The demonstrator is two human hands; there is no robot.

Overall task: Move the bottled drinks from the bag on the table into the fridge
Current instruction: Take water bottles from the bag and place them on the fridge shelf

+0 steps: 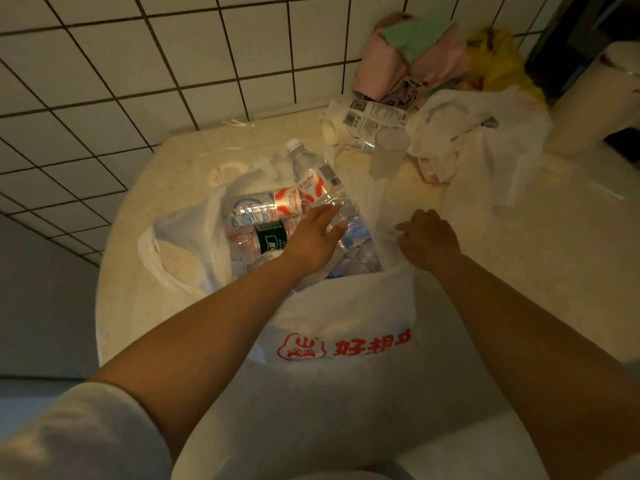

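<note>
Nearest to us, white plastic bag (346, 317) with red logo and print, sitting open on the beige worktop (519, 271). We have both bare forearms reaching over its near edge. Left hand (311, 237) is inside the bag mouth, fingers (334, 230) curled round the lower body of a clear water bottle (318, 178) with a red-and-white label and white cap, bottle tilted up, cap pointing away toward the wall. Right hand (427, 239) grips the bag's right rim, fingers bunched into the plastic. Still in the bag: a second red-labelled bottle (266, 206) lying on its side just left of the held one, a dark green-labelled bottle (272, 239) under it, more clear bottles below, hard to count. Farther back on the worktop, a translucent cup (388, 152), a printed carton (370, 121) lying flat, a crumpled white bag (485, 133). Beyond these, pink and green cloths (408, 53) and something yellow (495, 64) against the tiled wall (138, 64). We see no fridge.
</note>
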